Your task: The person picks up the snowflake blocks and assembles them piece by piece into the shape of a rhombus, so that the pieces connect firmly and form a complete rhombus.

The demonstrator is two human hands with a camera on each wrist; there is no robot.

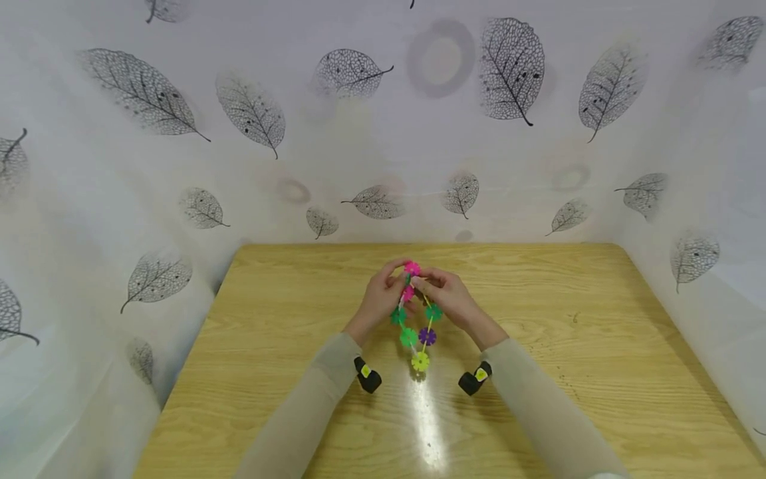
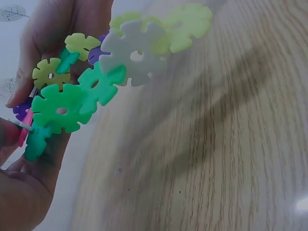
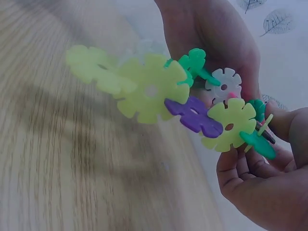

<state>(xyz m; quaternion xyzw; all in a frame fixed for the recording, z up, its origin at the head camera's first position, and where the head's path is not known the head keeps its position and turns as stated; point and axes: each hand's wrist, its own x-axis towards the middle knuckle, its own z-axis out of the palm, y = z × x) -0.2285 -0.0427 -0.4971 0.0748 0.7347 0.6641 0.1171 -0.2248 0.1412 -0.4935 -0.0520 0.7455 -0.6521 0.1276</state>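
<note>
A loop of interlocked plastic snowflake discs hangs between both hands above the table, with a yellow disc [image 1: 421, 361] at its lowest point. Purple [image 1: 427, 336] and green [image 1: 409, 336] discs sit just above that. At the top, near a pink disc [image 1: 412, 268], my left hand [image 1: 380, 295] pinches the loop between thumb and fingers. The right hand [image 1: 451, 301] grips its other side, close to the left fingertips. In the left wrist view a whitish disc [image 2: 118, 60] hangs among green ones [image 2: 61, 109]. Beside the right fingers, the right wrist view shows a yellow disc [image 3: 233, 120].
A wooden table [image 1: 269, 372] lies under both hands. Behind and beside it hangs a pale cloth [image 1: 383, 146] printed with dark leaves. Each wrist carries a small black camera, one on the left [image 1: 368, 378] and one on the right [image 1: 473, 380].
</note>
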